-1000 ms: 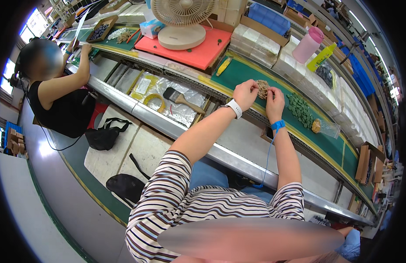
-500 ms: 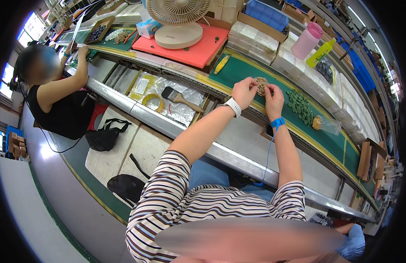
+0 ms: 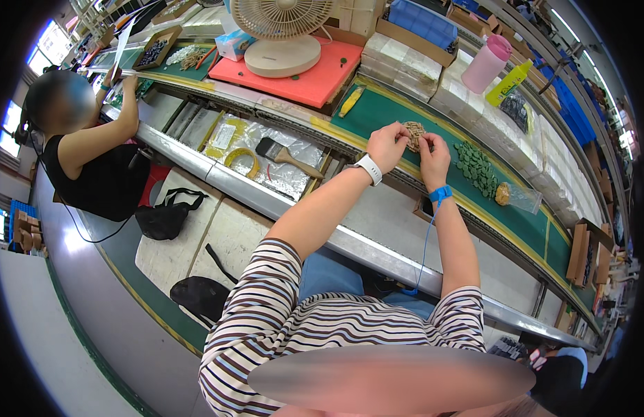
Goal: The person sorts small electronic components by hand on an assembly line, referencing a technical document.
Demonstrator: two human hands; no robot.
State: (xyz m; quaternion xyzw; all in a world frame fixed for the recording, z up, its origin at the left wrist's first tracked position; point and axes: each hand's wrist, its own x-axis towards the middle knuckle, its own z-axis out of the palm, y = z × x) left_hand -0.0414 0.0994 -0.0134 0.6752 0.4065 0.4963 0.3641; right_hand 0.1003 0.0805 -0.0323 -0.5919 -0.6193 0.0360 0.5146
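My left hand [image 3: 387,148], with a white watch on its wrist, is at the near left of a heap of small tan pieces [image 3: 414,130] on the green work surface [image 3: 384,115]. Its thumb and fingers are pinched together. My right hand [image 3: 435,162], wearing a blue wrist strap [image 3: 440,194] with a cord, is pinched at the heap's right side, a short gap from the left. Whatever the fingertips hold is too small to make out. Right of my right hand lies a pile of small dark green discs [image 3: 476,169], beside a clear plastic bag [image 3: 523,199] with a tan end.
A beige fan [image 3: 284,52] stands on a red foam board [image 3: 315,83]. A brush [image 3: 288,157] and tape roll [image 3: 243,163] lie in an open tray. A pink bottle [image 3: 487,64] and yellow-green bottle [image 3: 508,83] stand behind. A co-worker [image 3: 85,146] sits at left.
My hands and arms stay almost where they were, fingers still pinched at the heap. At the lower right, a person behind me has shifted.
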